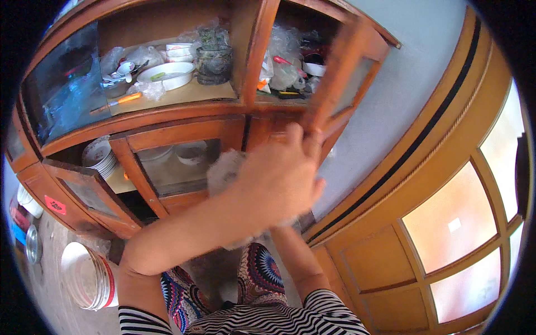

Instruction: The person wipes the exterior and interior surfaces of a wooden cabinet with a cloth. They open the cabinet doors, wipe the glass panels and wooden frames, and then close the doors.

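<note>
My left arm reaches across my body, and my left hand (289,180), blurred by motion, has its fingers on the lower edge of an open wooden cabinet door (331,88) at the upper right. My right forearm (299,257) rises beneath the left one, which hides my right hand. Crumpled whitish, see-through material (224,169), perhaps a plastic bag, shows on both sides of my left forearm; what holds it cannot be seen. Behind the open door, a cabinet compartment contains plastic bags (284,42), a red-handled item (282,60) and a white bowl (314,68).
Left of it, a shelf holds a white enamel basin (167,75), a dark stone mortar (213,63) and an orange-handled knife (125,99). Below, stacked plates (99,155) stand behind a glazed door (94,194) that juts out. A white bucket (86,276) stands on the floor.
</note>
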Demonstrator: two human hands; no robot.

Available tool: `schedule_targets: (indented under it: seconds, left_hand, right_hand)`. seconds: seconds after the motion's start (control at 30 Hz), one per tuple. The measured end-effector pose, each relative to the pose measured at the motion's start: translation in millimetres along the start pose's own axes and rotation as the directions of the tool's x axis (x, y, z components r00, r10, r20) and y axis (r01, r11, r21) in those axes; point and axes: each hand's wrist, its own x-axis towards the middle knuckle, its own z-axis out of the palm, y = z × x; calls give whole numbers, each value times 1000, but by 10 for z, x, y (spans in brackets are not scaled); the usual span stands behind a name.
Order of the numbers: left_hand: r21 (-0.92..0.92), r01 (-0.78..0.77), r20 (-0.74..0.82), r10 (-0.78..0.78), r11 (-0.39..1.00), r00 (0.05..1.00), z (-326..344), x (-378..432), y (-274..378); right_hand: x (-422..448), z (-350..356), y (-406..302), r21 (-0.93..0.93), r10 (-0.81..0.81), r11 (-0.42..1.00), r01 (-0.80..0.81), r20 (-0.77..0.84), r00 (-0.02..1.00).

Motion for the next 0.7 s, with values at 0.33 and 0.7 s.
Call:
schedule_targets:
  seconds: [0.33, 0.7]
  left_hand:
    - [132, 161, -235, -127, 978, 964, 493, 479, -1038]
    - [210, 185, -142, -158, 960, 977, 603, 581, -1102]
  right_hand:
    - [722, -266, 14, -292, -298, 887, 359, 232, 926]
    - [796, -104, 220, -71, -43, 995, 71, 342, 939]
